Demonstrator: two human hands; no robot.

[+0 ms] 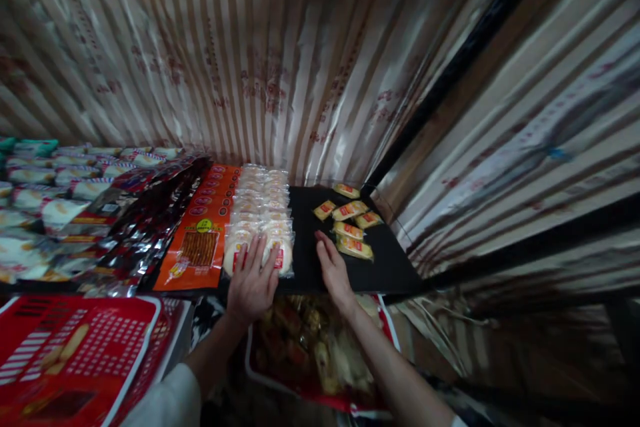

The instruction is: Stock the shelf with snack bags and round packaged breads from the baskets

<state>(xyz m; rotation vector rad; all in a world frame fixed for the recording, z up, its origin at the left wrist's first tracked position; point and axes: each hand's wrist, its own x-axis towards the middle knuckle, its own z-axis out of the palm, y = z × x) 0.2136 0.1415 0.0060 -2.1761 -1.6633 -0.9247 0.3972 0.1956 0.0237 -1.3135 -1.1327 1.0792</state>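
My left hand (253, 277) lies with its fingers spread on the front of two rows of clear-wrapped round white crackers (265, 197). My right hand (334, 272) is held edge-on over the dark shelf (306, 240), fingers stretched out and nothing visible in it. Just beyond its fingertips are several small yellow packets (354, 247), loosely scattered at the shelf's right end. To the left of the crackers stands a row of orange snack packs (200, 233), the front one showing brown sticks.
Below the shelf, a red basket (360, 407) with a white rim holds mixed packets in shadow. Another red basket (150, 327) sits at lower left. White wrapped packs (65, 180) fill the shelf's left. Corrugated sheeting (275, 67) and a dark bar (450, 73) rise behind.
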